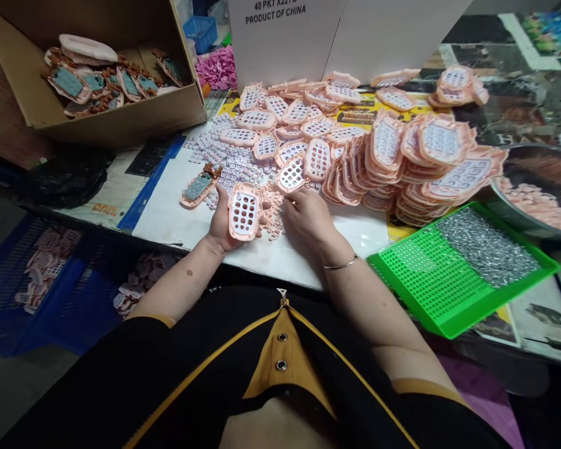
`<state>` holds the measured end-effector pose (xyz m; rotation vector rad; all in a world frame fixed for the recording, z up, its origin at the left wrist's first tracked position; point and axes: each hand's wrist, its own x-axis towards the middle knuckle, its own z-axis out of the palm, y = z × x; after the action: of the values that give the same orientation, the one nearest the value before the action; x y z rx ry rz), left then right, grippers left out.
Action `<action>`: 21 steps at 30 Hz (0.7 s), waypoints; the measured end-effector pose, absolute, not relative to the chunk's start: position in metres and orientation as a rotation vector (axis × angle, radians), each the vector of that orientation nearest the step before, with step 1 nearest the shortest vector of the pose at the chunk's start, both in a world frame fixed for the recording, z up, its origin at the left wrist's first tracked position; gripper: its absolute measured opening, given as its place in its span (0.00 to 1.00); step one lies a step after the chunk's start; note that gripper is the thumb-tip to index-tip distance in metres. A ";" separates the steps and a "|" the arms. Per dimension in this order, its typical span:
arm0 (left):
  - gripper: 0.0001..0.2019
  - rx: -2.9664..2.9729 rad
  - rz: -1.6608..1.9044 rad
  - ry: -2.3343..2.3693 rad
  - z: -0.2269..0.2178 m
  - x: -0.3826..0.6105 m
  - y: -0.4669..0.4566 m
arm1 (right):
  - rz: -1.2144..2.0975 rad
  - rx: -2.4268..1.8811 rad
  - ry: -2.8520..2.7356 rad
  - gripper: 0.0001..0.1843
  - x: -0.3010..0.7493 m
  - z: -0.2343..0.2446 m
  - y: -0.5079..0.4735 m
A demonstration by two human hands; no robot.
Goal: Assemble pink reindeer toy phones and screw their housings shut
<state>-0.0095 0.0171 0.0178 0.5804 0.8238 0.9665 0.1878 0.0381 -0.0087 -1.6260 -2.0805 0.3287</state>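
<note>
My left hand (222,227) is closed around a pink plastic shell with button holes (244,214), held face up at the table's near edge. My right hand (307,215) rests palm down beside it, fingers curled onto a small pile of pink button pieces (273,209); what the fingertips pinch is hidden. An assembled shell with a grey screen (199,186) lies just left of my left hand. Sheets of small white keypads (229,163) spread behind it.
Tall stacks of pink shells (402,162) fill the table's middle and right. A green perforated tray of small metal parts (462,262) sits at the right, by a metal bowl (537,187). A cardboard box of finished pieces (103,81) stands back left. Blue crates (42,280) are below.
</note>
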 end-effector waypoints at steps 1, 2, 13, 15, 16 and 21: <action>0.43 0.573 0.957 0.824 0.017 -0.009 0.018 | 0.299 -1.636 -2.121 0.15 0.182 -0.009 0.036; 0.43 0.567 0.953 0.822 0.016 -0.008 0.019 | 0.262 -1.648 -2.154 0.15 0.177 -0.010 0.034; 0.42 0.581 1.009 0.824 0.013 -0.011 0.020 | 0.520 -1.910 -1.953 0.14 0.193 0.006 0.035; 0.43 0.584 1.010 0.808 0.013 -0.010 0.019 | 0.510 -1.914 -1.957 0.14 0.190 0.005 0.035; 0.43 0.585 1.005 0.802 0.014 -0.010 0.018 | 0.494 -1.903 -1.959 0.14 0.189 0.004 0.035; 0.46 0.532 0.977 0.786 0.019 -0.002 0.009 | 0.427 -1.840 -2.023 0.17 0.182 -0.005 0.036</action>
<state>-0.0019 0.0086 0.0186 0.5322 0.7862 0.9768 0.1818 0.0361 -0.0055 -1.8405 -2.0230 0.4269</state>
